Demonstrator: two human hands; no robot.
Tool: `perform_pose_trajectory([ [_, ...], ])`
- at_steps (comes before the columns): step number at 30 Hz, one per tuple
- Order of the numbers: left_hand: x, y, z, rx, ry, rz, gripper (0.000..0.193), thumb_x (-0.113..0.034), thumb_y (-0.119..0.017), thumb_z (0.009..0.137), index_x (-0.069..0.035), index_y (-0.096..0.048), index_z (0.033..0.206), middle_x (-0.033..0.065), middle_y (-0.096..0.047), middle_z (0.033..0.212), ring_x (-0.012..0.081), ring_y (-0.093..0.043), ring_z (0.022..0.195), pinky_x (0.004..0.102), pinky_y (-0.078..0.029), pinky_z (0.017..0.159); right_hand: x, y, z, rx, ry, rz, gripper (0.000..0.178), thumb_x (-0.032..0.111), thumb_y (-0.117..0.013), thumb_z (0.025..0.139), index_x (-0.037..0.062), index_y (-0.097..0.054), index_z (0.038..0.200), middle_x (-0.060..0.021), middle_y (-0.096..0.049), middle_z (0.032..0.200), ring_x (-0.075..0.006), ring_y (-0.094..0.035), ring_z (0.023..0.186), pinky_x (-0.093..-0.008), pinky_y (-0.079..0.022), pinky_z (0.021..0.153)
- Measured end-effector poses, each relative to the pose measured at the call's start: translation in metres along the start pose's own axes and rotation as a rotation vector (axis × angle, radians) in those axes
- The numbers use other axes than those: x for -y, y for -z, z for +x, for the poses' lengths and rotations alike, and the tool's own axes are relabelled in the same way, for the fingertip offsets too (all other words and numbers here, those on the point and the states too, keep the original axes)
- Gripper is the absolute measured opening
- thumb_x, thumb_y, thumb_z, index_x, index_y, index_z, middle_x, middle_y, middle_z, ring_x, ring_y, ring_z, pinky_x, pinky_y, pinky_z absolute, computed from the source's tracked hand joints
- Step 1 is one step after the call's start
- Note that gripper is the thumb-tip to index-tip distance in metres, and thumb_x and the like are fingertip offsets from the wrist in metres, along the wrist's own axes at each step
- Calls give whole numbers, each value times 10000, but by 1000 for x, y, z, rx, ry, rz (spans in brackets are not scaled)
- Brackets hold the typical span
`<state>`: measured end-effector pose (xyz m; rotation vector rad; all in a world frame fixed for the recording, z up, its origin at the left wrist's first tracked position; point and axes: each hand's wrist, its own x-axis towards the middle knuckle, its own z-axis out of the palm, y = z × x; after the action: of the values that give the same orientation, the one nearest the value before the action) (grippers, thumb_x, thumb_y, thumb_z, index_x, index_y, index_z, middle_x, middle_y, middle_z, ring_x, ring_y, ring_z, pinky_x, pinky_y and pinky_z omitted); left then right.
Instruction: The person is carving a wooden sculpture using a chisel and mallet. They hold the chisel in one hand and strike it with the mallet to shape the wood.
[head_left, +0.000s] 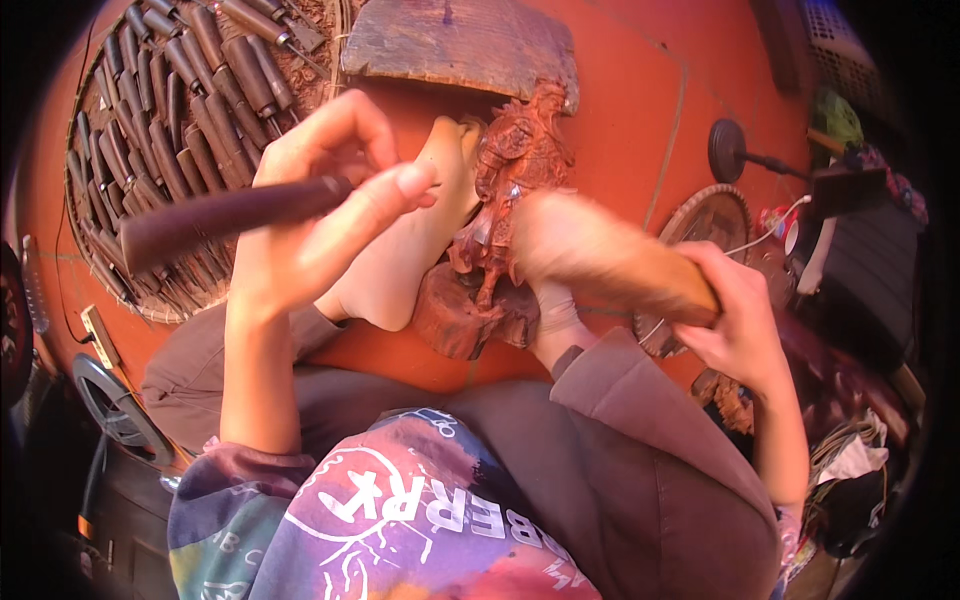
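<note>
My left hand [310, 200] is closed on a carving chisel, its dark wooden handle [225, 215] pointing left and its thin tip showing past my thumb. My right hand [735, 310] grips a tan brush [620, 250], smeared by motion. The brush's pale, broad end overlaps the right side of a reddish-brown carved wooden figure [505, 160]. Upright on a rough wooden base [455, 315], the figure stands between my bare feet. My left foot [385, 260] lies beside it; my right foot [558, 325] is partly hidden by the brush.
A round woven tray [150, 308] at the left holds many dark-handled carving tools. Behind the figure lies a worn wooden board [450, 45]. To the right are another round basket [715, 205], a dark stand with a round base [727, 150], a white cable and assorted clutter. The floor is red tile.
</note>
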<state>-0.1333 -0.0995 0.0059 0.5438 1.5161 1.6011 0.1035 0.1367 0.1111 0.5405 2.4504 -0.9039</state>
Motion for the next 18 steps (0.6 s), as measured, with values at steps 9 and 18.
perform_pose_trajectory([
  [9, -8, -123, 15, 103, -348, 222, 332, -308, -689, 874, -22, -564, 987, 155, -649, 791, 321, -671, 708, 409, -526, 587, -23, 19, -42, -507, -85, 214, 597, -72, -738, 752, -30, -456, 1277, -84, -593, 1019, -159, -580, 864, -290, -478, 796],
  [18, 7, -182, 49, -221, -664, 76, 161, -202, -702, 766, -149, -665, 913, 35, -586, 757, 251, -622, 635, 369, -494, 543, -27, 16, -59, -538, -201, 128, 412, -1, -726, 768, -1, -546, 1138, -65, -565, 992, -171, -578, 912, -321, -451, 908],
])
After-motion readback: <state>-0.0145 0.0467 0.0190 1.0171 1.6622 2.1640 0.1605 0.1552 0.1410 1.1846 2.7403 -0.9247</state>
